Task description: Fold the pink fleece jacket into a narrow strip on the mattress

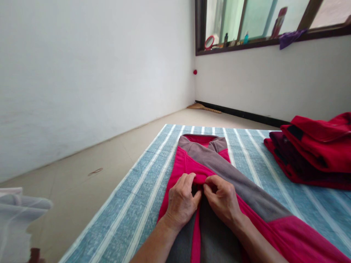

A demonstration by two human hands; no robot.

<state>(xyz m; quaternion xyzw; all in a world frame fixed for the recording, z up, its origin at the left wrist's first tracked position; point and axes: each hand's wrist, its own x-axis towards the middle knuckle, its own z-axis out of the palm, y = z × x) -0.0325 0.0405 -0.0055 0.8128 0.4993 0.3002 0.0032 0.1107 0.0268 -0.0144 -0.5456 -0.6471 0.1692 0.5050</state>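
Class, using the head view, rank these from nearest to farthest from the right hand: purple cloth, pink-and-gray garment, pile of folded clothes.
1. Pink-and-gray garment: pinched by the right hand.
2. Pile of folded clothes: on the striped cover, to the right.
3. Purple cloth: on the window ledge, beyond.

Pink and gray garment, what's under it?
A striped blue cloth extends around the pink and gray garment; the area directly beneath it is covered and can't be seen.
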